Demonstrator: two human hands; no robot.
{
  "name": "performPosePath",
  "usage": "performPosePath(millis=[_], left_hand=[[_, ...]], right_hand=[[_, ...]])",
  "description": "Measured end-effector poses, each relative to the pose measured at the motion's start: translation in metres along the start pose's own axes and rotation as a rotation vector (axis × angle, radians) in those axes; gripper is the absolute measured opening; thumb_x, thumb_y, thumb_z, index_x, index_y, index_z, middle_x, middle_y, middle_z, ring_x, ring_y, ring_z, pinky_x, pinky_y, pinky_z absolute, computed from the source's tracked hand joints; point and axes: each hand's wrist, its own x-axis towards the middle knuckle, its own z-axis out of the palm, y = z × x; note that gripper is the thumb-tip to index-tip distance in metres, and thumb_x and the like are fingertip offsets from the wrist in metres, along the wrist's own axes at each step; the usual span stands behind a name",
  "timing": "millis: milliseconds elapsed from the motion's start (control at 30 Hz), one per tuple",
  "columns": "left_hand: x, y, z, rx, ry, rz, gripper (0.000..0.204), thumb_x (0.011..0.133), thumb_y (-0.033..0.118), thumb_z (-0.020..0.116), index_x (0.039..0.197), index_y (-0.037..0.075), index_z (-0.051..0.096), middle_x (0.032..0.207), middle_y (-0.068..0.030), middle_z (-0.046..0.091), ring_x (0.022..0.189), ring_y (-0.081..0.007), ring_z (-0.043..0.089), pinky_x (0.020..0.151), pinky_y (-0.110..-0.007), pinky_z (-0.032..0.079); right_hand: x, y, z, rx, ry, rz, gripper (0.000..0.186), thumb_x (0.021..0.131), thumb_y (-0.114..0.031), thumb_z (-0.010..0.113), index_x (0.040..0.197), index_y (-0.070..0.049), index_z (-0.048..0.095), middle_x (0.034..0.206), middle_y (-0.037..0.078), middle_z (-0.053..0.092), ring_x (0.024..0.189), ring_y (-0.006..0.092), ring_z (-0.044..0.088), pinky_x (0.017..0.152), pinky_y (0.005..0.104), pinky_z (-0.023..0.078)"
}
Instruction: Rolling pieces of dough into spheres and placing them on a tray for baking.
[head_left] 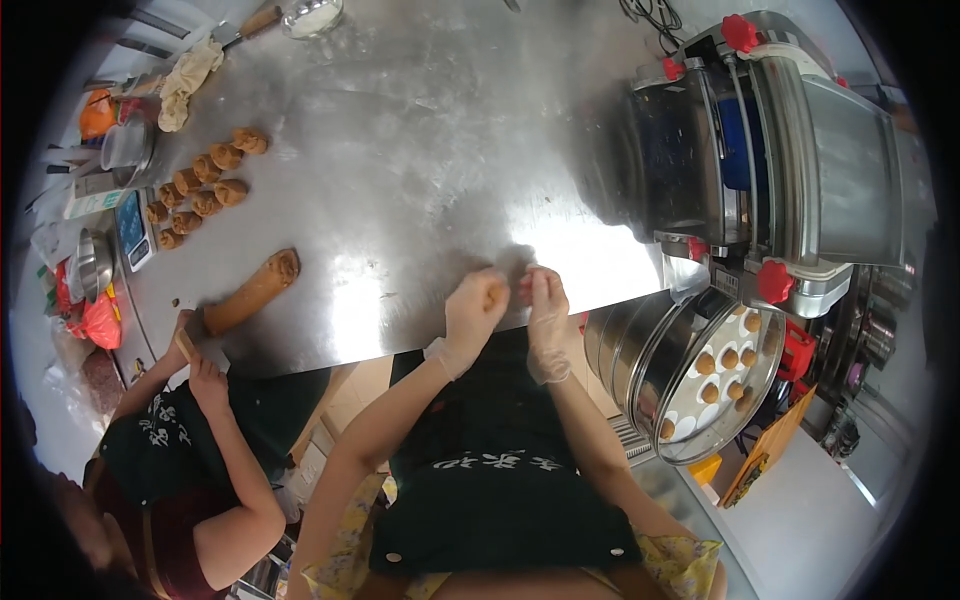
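Ten or so brown cut dough pieces stand in two slanting rows on the left of a steel table, not yet rounded. Nearer the table's front edge, a thick dough log lies uncut. To the right, beyond that edge, a round steamer holds several finished-looking balls on white discs; some discs appear bare. The work therefore seems partway along, with the pieces and log left to shape.

Both gloved hands meet near the front edge. The left hand is curled, the right hand has its fingers bent inward; blur makes it impossible to tell whether either grips dough.

At lower left, a co-worker's hands hold a flat tool beside the log, crowding that side. A large machine with red knobs blocks the table's right end. A scale and crumpled cloth lie at far left.
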Motion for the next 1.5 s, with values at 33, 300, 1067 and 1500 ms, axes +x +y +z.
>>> performPosePath(millis=[33, 300, 1067, 1500], left_hand=[[0.008, 0.023, -0.002, -0.278, 0.197, -0.062, 0.014, 0.092, 0.008, 0.067, 0.105, 0.004, 0.066, 0.1, -0.0077, 0.069, 0.092, -0.012, 0.065, 0.08, -0.025, 0.051], [0.007, 0.099, -0.04, 0.168, 0.306, 0.381, 0.081, 0.078, 0.015, 0.075, 0.147, 0.0, 0.037, 0.154, -0.0177, 0.039, 0.132, -0.0311, 0.05, 0.122, -0.047, -0.002], [0.018, 0.09, -0.026, -1.029, 0.154, -0.086, 0.086, 0.068, 0.02, 0.087, 0.143, 0.005, 0.048, 0.16, -0.0266, 0.019, 0.151, -0.0396, 0.011, 0.12, -0.052, 0.015], [0.029, 0.129, -0.035, -0.392, 0.393, 0.284, 0.043, 0.087, 0.005, 0.063, 0.129, 0.0, 0.06, 0.123, -0.0152, 0.06, 0.109, -0.0233, 0.058, 0.094, -0.035, 0.047]], right_hand=[[-0.006, -0.003, 0.012, 0.015, -0.077, -0.1, 0.033, 0.103, -0.023, 0.051, 0.123, 0.001, 0.059, 0.104, 0.007, 0.064, 0.096, 0.015, 0.06, 0.087, 0.0273, 0.049], [0.005, -0.078, 0.036, 0.504, -0.654, 0.36, 0.056, 0.106, -0.048, 0.036, 0.142, -0.006, 0.044, 0.139, 0.011, 0.053, 0.122, 0.0226, 0.055, 0.104, 0.0356, 0.045], [-0.017, -0.126, 0.06, 0.505, -0.65, 0.019, 0.069, 0.104, -0.051, 0.037, 0.151, -0.001, 0.029, 0.15, 0.016, 0.039, 0.142, 0.0267, 0.036, 0.118, 0.0407, 0.03], [-0.001, -0.138, 0.056, 0.62, -0.74, 0.147, 0.071, 0.104, -0.056, 0.029, 0.146, 0.001, 0.034, 0.149, 0.015, 0.041, 0.138, 0.0255, 0.04, 0.117, 0.0406, 0.032]])
